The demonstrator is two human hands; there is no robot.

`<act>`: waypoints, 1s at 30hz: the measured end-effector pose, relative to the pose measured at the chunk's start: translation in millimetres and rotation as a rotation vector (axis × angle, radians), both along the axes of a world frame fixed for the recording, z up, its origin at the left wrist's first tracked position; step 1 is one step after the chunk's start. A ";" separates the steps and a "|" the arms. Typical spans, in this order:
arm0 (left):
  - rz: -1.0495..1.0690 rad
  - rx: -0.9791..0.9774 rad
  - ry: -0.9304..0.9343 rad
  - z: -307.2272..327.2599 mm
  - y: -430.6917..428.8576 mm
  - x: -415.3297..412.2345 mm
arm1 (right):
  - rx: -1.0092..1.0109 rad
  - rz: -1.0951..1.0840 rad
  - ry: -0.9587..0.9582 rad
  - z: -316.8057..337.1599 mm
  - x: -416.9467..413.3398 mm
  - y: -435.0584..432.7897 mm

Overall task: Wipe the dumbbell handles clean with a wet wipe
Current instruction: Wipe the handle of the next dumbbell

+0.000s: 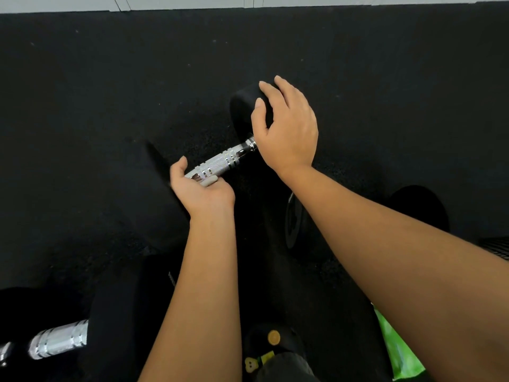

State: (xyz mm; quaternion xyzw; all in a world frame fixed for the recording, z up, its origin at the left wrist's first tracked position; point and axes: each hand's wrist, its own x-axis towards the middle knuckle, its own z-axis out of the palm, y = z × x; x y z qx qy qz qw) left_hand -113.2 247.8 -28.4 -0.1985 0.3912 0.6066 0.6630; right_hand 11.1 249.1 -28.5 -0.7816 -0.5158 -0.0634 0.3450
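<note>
1. Head view: the dumbbell [220, 164] lies on a black, finely speckled rubber floor [110, 92], its bar running diagonally from lower left to upper right.
2. Its handle is bright chrome, cylindrical, with cross-hatched knurling broken by smooth ringed bands. The far head [242, 111] is matte black and rounded.
3. The left hand [201, 188] cups the near end of the handle from below, palm up, thumb raised on the far side and fingers curled round the bar.
4. A small pale grey piece [209, 181] sits between that hand and the chrome. I cannot tell whether it is the wipe.
5. The right hand [289, 128] rests on top of the far head, fingers loosely spread and gently curved over it, gripping nothing.
6. A second knurled chrome handle [59, 339] shows at lower left, blurred.
7. Another black disc-shaped weight [296, 219] lies under the right forearm.
8. A glossy green packet [396, 351] lies at lower right, partly hidden by the right arm.
</note>
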 end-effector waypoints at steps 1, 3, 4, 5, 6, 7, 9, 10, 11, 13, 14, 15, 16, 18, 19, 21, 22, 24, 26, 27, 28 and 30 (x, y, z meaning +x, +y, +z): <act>-0.013 -0.011 0.016 2.4 0.6 1.4 | 0.002 0.000 -0.003 0.1 -0.1 0.1; -0.044 -0.066 0.060 6.4 2.3 4.1 | -0.003 0.004 -0.003 0.6 -0.3 0.4; -0.067 -0.091 0.080 8.3 2.9 5.1 | -0.009 0.005 -0.001 0.9 -0.3 0.5; -0.079 -0.099 0.084 8.4 3.6 5.4 | -0.013 0.005 0.001 1.1 -0.3 0.5; -0.083 -0.090 0.075 6.3 4.2 4.6 | -0.014 0.004 0.003 1.1 -0.4 0.2; -0.086 -0.063 0.063 2.8 4.1 3.5 | -0.013 0.004 0.003 0.9 -0.4 0.2; -0.113 -0.013 0.067 -8.3 2.9 0.6 | -0.005 0.002 0.002 0.2 -0.5 0.0; -0.121 0.008 0.063 -10.9 0.9 -0.4 | -0.002 0.000 0.001 0.0 -0.7 -0.2; -0.126 0.028 0.058 -13.6 -0.9 -1.1 | -0.001 -0.001 0.000 -0.3 -1.2 0.0; -0.153 0.060 0.051 -12.2 -5.6 0.2 | -0.001 -0.001 0.001 0.1 -1.5 0.5; -0.188 0.058 0.060 -10.2 -7.8 1.4 | -0.002 -0.002 0.002 0.5 -1.3 0.7; -0.224 0.045 0.068 -6.8 -9.8 2.7 | -0.006 -0.001 0.002 1.0 -1.2 0.8; -0.250 0.025 0.076 -5.2 -12.0 3.8 | -0.012 0.000 0.002 1.6 -1.2 0.5; -0.309 -0.014 0.100 -3.4 -14.0 5.2 | -0.023 0.001 0.000 2.0 -1.5 -0.5; -0.345 -0.024 0.114 -3.5 -14.9 5.2 | -0.025 0.000 -0.002 2.0 -1.7 -0.7; -0.418 -0.046 0.141 -6.6 -18.5 3.1 | -0.023 -0.004 0.001 1.9 -1.8 -0.6; -0.451 -0.056 0.152 -4.5 -23.3 1.7 | -0.023 -0.006 0.004 2.2 -1.8 -0.6; -0.466 -0.079 0.169 2.9 -36.8 1.3 | -0.022 -0.010 0.006 2.1 -1.7 -0.4; -0.480 -0.025 0.298 13.5 -48.9 2.2 | -0.016 -0.006 0.002 1.5 -1.3 -0.5; -0.493 0.038 0.426 18.5 -52.3 2.3 | -0.012 -0.003 -0.001 1.0 -1.3 -0.5; -0.523 0.115 0.608 23.4 -53.2 0.8 | -0.007 -0.002 -0.003 0.7 -1.2 -0.4; -0.618 0.269 1.078 29.9 -49.3 -2.6 | 0.007 -0.005 -0.004 0.2 -1.2 0.3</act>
